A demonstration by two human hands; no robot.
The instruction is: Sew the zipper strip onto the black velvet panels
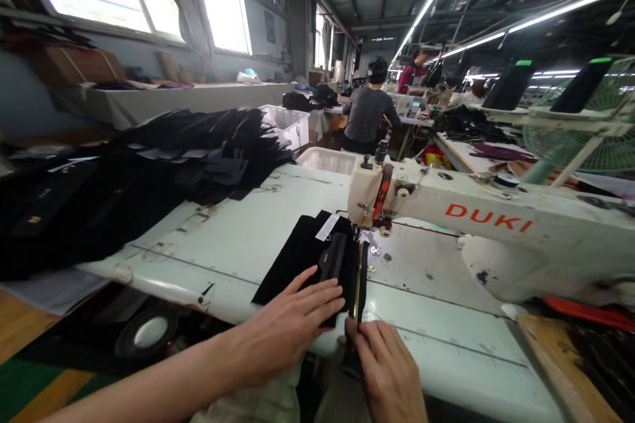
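Note:
A black fabric piece [292, 258] lies on the pale green sewing table, its far edge under the needle area of the sewing machine [367, 195]. A white label [327, 227] and a dark strip sit on top of it. Along its right side runs a zipper [358, 284] with gold teeth, reaching up to the presser foot. My left hand [292, 314] rests flat on the fabric, fingers stretched toward the zipper. My right hand [381, 360] pinches the near end of the zipper at the table's front edge. The tape's tail hangs down below the edge.
A large pile of black fabric pieces [198, 158] covers the table's left side. White plastic bins [327, 160] stand behind the table. A wooden board [560, 357] with dark pieces lies at the right. Farther back, a person [370, 112] sits at another machine; a green fan [580, 125] stands right.

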